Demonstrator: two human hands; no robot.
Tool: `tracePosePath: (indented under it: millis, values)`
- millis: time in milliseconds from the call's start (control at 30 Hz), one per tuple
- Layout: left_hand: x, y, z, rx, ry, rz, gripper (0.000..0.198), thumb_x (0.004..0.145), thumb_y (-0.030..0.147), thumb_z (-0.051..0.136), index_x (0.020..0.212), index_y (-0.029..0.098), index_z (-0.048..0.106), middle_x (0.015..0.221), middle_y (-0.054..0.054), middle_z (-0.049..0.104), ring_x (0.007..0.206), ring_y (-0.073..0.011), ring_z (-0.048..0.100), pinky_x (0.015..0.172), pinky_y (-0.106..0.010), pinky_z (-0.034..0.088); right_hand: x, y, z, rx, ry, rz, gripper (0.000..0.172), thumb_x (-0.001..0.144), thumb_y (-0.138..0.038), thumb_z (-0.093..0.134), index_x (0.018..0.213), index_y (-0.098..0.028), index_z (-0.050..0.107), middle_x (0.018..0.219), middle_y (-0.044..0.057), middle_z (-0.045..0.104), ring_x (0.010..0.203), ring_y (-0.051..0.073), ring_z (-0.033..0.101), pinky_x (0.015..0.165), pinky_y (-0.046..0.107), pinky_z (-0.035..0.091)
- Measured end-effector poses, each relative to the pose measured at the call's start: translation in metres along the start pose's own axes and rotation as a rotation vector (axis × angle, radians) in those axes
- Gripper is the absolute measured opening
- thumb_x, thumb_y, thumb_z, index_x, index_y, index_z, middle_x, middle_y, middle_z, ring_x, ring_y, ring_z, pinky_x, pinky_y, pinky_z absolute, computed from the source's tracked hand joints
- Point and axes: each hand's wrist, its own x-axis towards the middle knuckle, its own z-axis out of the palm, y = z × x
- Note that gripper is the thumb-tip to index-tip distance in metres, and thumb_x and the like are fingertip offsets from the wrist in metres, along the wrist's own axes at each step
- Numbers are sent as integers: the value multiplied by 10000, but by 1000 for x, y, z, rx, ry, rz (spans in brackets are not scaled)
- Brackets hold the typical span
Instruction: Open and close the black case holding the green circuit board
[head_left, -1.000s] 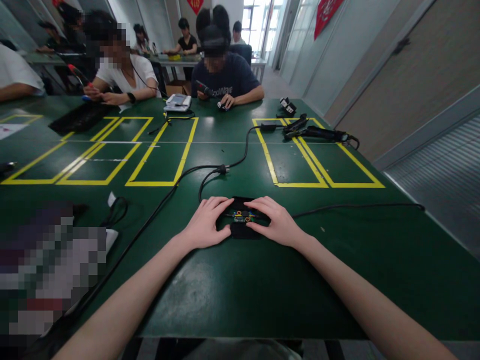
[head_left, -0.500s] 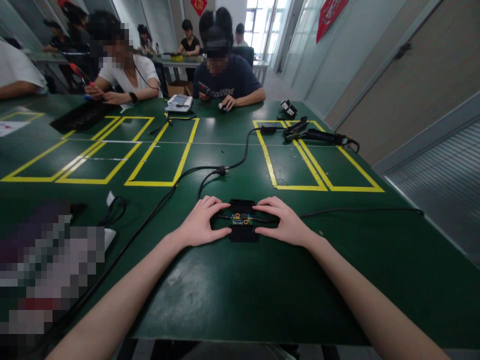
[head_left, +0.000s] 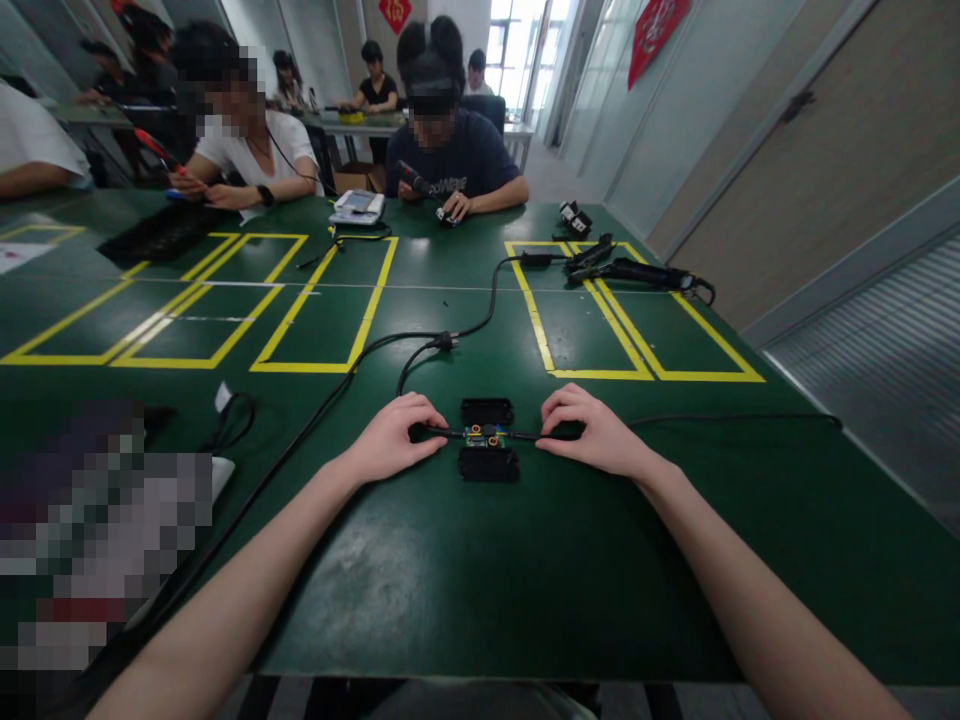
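Observation:
A small circuit board (head_left: 485,436) with copper-coloured coils lies on the green table (head_left: 420,560) in front of me. Two black plastic housing halves flank it: the far half (head_left: 487,410) beyond it, the near half (head_left: 488,465) on my side. Black cable runs out from both ends of the board. My left hand (head_left: 397,436) is closed round the left cable (head_left: 454,433), thumb and fingertips on either side of it. On the other side my right hand (head_left: 592,432) pinches the right cable (head_left: 523,436). Neither hand touches the housing halves.
A power plug (head_left: 445,341) and a long black cord (head_left: 360,362) lie beyond my left hand. A black hand-held device (head_left: 645,272) rests at the far right, among yellow tape outlines. Co-workers sit across the table, one holding a dark tool (head_left: 415,179). A blurred-out item (head_left: 112,540) lies at left.
Both hands have drawn outward from the housing halves, which they were touching, and have closed on the cables either side of the board. The board and halves stay in nearly the same place.

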Motion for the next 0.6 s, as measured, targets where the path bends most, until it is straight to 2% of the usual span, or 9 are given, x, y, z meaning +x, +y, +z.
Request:
tracePosePath:
  millis: [67,167,367,600]
  values:
    - [1,-3,0,13,2,11,134,955,309,653,928,188,705,927,-52,691,911,-212,641,848,-354,523,1,-2,0,22,-13,11,255,913,-396,724,726,-231,671,885,62,701,903,249,621,854,444,530]
    - [1,-2,0,50,6,19,196,1004,345,594,961,186,701,939,-63,694,904,-211,638,839,-350,524,3,-6,0,54,-17,56,297,951,-431,673,737,-226,655,839,58,698,882,241,616,846,423,520]
    - [1,9,-6,53,8,5,298,1057,380,484,999,180,698,899,-60,681,843,-197,632,801,-325,516,3,-16,-9,187,-73,180,398,1005,-498,552,762,-203,664,825,59,680,774,200,620,713,341,503]
    - [-2,24,-11,-183,-151,-141,265,980,367,576,862,166,701,789,-12,673,680,-137,587,631,-239,450,-1,-20,-17,380,-262,292,456,928,-584,634,703,-187,650,720,12,603,621,138,526,593,286,442]
